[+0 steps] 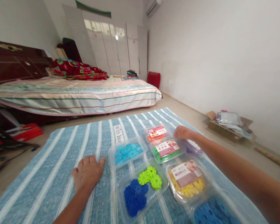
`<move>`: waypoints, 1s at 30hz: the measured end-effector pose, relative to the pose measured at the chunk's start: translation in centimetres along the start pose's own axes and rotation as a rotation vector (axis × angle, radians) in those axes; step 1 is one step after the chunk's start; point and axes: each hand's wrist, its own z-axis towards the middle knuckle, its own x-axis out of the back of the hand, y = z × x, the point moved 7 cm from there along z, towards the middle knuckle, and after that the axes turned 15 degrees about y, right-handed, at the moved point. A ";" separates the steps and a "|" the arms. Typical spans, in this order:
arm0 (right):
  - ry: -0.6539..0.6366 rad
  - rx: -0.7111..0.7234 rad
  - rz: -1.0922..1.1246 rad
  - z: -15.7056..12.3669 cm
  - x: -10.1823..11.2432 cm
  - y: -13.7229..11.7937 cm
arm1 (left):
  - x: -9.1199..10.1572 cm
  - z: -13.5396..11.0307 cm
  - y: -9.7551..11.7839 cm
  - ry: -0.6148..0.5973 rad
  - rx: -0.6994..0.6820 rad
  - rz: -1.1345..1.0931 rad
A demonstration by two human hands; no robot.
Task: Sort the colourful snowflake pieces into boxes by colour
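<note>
My left hand [88, 171] lies flat on the striped cloth with its fingers spread, holding nothing. My right hand [182, 133] is at the right edge of the lidded box of orange pieces [157, 133]. Its fingers are curled, and whatever is in them is hidden. Beside that hand are a lidded box of green pieces [168, 150] and a partly covered box of purple pieces [192, 147]. Nearer stands a lidded box of yellow pieces [189, 180]. Two open boxes sit between my hands: one with light-blue pieces [128, 153], one with dark-blue [135, 197] and lime snowflake-shaped pieces [151, 177].
A box of blue pieces [214, 211] is cut off at the bottom edge. The blue-and-white cloth [88, 137] covers the table. Beyond it stands a bed [84, 96]. On the floor at right is a cardboard box [228, 127]; a red object [28, 131] lies at left.
</note>
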 end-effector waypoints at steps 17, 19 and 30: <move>0.161 -0.246 0.787 0.7 5.8 1.2 | -0.1 0.4 -0.1 -0.003 -0.017 0.024; 0.225 -0.296 0.861 1.5 6.9 2.2 | -0.1 0.5 -0.2 -0.018 -0.007 0.031; 0.440 -0.626 0.698 5.4 5.1 5.6 | -1.3 0.9 -0.7 0.020 -0.011 0.053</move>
